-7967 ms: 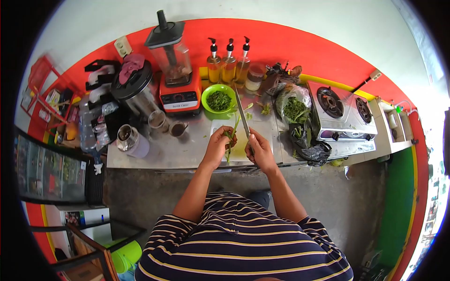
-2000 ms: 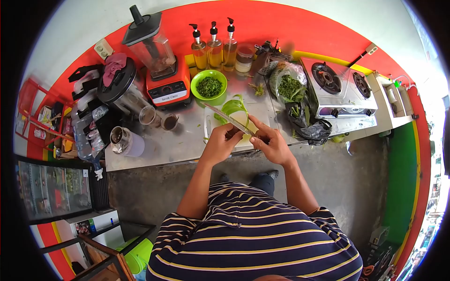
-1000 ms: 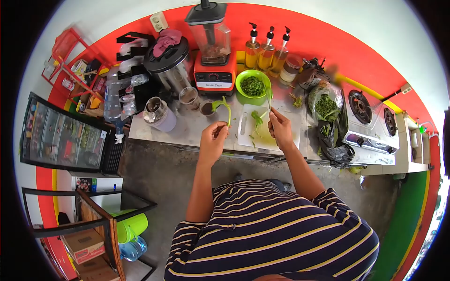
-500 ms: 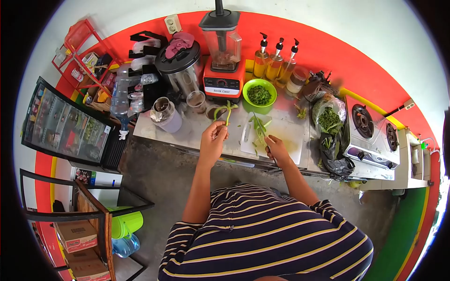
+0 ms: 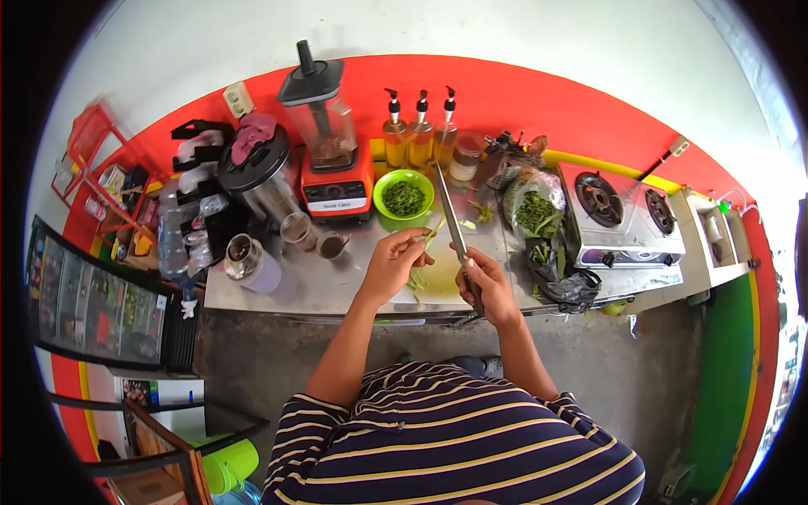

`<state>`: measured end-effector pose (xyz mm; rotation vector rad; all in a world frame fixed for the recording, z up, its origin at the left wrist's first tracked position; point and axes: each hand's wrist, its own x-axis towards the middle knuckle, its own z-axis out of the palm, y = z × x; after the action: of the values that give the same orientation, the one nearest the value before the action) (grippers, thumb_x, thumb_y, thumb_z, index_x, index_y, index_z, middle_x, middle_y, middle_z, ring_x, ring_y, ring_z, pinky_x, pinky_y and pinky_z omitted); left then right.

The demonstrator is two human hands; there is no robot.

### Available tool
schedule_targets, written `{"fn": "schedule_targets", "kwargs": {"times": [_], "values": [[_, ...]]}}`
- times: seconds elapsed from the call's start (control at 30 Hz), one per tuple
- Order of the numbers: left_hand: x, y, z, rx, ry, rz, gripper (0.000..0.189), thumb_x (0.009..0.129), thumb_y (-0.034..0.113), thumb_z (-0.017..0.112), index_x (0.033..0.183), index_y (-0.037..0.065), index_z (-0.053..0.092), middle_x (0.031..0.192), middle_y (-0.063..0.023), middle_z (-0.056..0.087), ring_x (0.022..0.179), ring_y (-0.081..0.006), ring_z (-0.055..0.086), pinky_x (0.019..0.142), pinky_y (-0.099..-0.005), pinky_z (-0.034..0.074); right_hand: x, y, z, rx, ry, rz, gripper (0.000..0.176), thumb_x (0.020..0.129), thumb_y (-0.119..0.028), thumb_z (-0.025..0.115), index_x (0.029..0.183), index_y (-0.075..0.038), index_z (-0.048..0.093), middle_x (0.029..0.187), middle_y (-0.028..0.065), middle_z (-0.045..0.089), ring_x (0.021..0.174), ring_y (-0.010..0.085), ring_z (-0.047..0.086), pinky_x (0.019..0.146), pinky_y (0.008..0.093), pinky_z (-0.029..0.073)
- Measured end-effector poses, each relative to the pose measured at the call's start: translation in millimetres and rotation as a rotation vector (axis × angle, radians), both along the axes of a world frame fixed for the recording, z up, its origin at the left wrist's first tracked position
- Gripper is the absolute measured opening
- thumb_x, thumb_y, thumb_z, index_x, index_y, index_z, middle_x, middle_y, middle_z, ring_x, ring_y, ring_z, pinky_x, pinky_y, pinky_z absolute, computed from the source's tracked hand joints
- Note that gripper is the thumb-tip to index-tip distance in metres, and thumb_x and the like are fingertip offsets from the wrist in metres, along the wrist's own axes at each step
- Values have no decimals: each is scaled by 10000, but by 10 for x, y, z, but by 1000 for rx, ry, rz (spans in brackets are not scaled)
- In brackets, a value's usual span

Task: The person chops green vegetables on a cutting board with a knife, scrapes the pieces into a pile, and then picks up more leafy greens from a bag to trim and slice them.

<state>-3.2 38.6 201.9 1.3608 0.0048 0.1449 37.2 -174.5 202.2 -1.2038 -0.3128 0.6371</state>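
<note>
My left hand (image 5: pixel 394 265) pinches a thin green vegetable stem (image 5: pixel 433 231) between thumb and fingers. In my right hand (image 5: pixel 490 284) is a knife (image 5: pixel 452 215), gripped by its handle with the long blade pointing up and away from me. Both hands are over the cutting board (image 5: pixel 442 276), which carries a yellow-green stain and scattered green scraps. The blade stands just to the right of the stem. Beyond my left hand sits a bright green bowl (image 5: pixel 405 225) of chopped greens (image 5: pixel 403 198).
A red blender (image 5: pixel 337 185) and a steel pot (image 5: pixel 261 181) stand behind on the left. Three pump bottles (image 5: pixel 421 139) line the wall. To the right lie a plastic bag of greens (image 5: pixel 535 210) and a two-burner gas stove (image 5: pixel 623 219). Dark-filled cups (image 5: pixel 331 245) stand front left.
The view has turned, shifting the counter leftward in it. My hands have come closer together, and the knife has risen off the board. The curled green piece at my left fingers now shows as a thin stem.
</note>
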Motion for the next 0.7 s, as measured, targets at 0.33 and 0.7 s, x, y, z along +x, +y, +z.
{"fn": "schedule_targets", "kwargs": {"times": [0.33,0.7], "values": [[-28,-212,178,60,-44,15,213,1008,120,594,1135,-41,652,847,-34,669,800,-105,651,719,-256,519,14,64,113,150,-41,-44,539,1063,-236,499,1520,10,350,704,48,549,532,87,440,491,236,367],[-131,-59,56,163,-39,151,184,985,59,593,1102,-70,652,847,-42,665,766,-93,615,702,-255,494,64,283,47,86,-96,28,494,1045,-219,545,1484,-22,435,681,21,506,563,83,440,495,223,354]]}}
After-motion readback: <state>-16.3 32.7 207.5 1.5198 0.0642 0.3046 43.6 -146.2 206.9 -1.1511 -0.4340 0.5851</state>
